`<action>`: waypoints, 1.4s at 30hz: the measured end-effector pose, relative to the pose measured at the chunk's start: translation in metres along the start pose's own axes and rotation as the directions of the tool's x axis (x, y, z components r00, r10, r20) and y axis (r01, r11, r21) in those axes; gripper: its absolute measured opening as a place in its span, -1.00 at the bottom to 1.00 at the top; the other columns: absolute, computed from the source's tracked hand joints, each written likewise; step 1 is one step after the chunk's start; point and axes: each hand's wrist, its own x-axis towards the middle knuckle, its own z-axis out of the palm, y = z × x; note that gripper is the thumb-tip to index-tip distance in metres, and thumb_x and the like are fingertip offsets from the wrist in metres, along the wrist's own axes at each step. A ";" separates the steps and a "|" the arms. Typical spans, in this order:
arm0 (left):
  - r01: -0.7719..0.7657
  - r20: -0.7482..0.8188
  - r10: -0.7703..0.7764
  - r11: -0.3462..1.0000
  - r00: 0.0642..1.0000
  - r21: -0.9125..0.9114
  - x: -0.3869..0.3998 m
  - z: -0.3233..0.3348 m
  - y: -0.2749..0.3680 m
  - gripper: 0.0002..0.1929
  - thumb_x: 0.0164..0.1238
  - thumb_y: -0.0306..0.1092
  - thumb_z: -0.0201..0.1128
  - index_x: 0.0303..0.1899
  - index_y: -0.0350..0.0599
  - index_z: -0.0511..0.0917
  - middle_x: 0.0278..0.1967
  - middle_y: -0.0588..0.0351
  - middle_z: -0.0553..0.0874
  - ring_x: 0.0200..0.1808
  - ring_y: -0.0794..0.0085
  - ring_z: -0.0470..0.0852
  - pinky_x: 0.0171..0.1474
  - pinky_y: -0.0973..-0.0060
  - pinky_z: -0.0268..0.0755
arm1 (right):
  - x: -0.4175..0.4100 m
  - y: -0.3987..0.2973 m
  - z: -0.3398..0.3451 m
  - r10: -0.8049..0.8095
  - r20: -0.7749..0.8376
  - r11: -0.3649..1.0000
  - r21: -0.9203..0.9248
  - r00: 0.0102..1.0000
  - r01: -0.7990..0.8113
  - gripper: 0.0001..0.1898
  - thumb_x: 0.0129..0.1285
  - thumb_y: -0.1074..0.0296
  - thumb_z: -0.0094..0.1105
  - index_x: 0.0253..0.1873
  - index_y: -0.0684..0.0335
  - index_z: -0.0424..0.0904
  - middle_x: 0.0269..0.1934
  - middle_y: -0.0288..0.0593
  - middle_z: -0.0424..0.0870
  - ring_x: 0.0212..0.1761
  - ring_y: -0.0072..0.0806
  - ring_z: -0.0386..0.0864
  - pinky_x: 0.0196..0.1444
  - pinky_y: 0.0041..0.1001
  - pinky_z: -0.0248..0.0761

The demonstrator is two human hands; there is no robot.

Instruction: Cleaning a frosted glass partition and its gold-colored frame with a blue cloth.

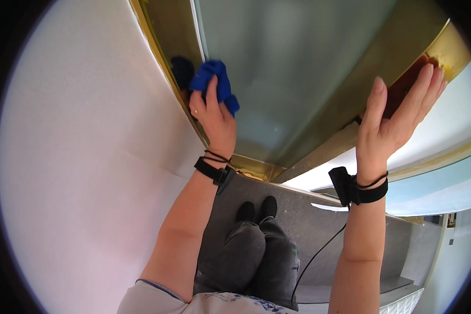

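A blue cloth (216,80) is bunched under the fingers of my left hand (216,114), against the glossy gold-coloured frame strip (172,31) at the left edge of a greyish glass panel (290,70). The cloth's dark reflection shows in the strip. My right hand (400,110) holds nothing; its fingers are straight and the thumb stands apart. It lies flat against, or very close to, the gold-coloured frame (396,47) on the panel's right side, where its reddish reflection shows. Black straps with small devices are around both wrists.
A white wall surface (86,129) rises close on the left. Below are the grey floor (306,227) and my black shoes (268,206). A black cable (318,253) hangs from the right wrist device. A white quilted item (404,302) lies at lower right.
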 end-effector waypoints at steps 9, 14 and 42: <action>0.060 0.020 -0.060 0.998 0.998 0.007 -0.014 0.065 -0.028 -0.34 0.30 -0.33 0.16 0.34 -0.42 0.09 0.27 -0.37 0.20 0.32 -0.22 0.13 0.36 0.05 -0.04 | -0.009 0.004 0.011 -0.106 -0.022 0.986 -0.128 0.994 0.102 -0.41 0.37 0.20 0.05 0.38 0.42 0.20 0.39 0.16 0.17 0.44 0.16 0.04 0.43 -0.05 -0.09; 0.130 0.131 -0.131 0.991 0.983 0.010 -0.057 0.077 -0.048 -0.35 0.31 -0.34 0.14 0.32 -0.49 0.07 0.27 -0.38 0.21 0.32 -0.23 0.13 0.37 0.03 -0.06 | -0.011 0.007 0.009 -0.135 -0.008 0.972 -0.196 0.991 0.131 -0.41 0.39 0.19 0.00 0.37 0.46 0.18 0.38 0.21 0.18 0.43 0.15 0.07 0.44 -0.02 -0.10; 0.195 0.022 -0.196 0.951 0.980 -0.238 -0.034 0.071 0.066 -0.43 0.36 -0.46 0.10 0.38 -0.25 0.14 0.27 -0.34 0.17 0.25 -0.19 0.15 0.30 0.06 0.02 | -0.017 0.001 0.006 -0.086 0.024 0.973 -0.214 0.996 0.089 -0.41 0.40 0.18 -0.03 0.40 0.43 0.15 0.41 0.19 0.12 0.45 0.19 0.02 0.43 -0.02 -0.09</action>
